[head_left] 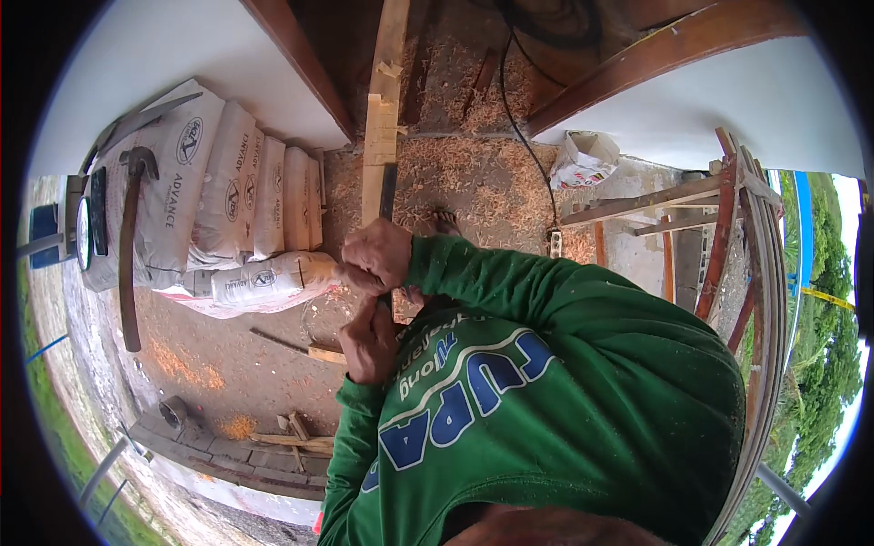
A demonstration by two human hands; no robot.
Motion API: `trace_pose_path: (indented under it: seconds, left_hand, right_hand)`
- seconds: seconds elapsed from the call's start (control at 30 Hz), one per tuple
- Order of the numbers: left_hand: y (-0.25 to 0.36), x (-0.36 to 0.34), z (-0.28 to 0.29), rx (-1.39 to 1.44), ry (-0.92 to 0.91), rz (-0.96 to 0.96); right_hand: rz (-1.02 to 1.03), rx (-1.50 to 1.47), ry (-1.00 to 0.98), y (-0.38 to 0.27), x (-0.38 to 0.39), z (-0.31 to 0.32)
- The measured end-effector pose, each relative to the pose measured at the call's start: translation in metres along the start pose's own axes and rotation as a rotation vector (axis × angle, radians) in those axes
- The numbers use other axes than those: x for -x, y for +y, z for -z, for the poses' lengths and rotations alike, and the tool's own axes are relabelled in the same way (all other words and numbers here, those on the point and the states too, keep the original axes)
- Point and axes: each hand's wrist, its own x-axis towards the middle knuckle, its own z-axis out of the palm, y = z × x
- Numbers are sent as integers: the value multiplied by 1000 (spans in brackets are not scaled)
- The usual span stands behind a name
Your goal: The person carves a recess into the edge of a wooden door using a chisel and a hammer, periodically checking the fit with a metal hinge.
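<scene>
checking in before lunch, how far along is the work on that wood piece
Done: wood shavings cover the ground, and the plank shows stepped notches along its edge. In hand: the right hand and left hand both grip a dark tool set against the plank. Left: the lower length of the plank near the hands looks uncut; how much more is planned cannot be told.

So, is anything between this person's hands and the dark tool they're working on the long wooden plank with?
Nothing visible. Both the upper hand and the lower hand already grip the dark tool, whose blade lies against the wooden plank. Which hand is left or right cannot be told.
</scene>
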Motion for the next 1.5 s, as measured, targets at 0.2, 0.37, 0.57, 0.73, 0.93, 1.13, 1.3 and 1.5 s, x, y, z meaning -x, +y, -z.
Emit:
trace_pose_path:
  seconds: [0.2,0.37,0.57,0.73,0.93,1.13,1.3,1.5]
  left_hand:
    - [-6,-33,8,-40,-148,74]
    - [-3,-30,8,-13,-12,-5]
    - [-14,2,64,240,-49,203]
    - [-26,58,69,-27,-1,291]
    - [-31,74,33,325,310,576]
    - [-56,83,3,140,746,442]
    - [-45,74,-4,-254,996,559]
    - [-38,86,14,-673,1102,678]
  right_hand:
    - [71,85,94,9,-14,3]
    - [-17,27,56,13,-25,3]
    - [117,283,219,47,-21,50]
    - [-150,506,-77,108,-44,116]
    - [-7,549,-335,125,-78,111]
    - [64,554,-105,125,-116,125]
    - [328,585,-519,146,-111,112]
    - [457,375,-758,141,-148,88]
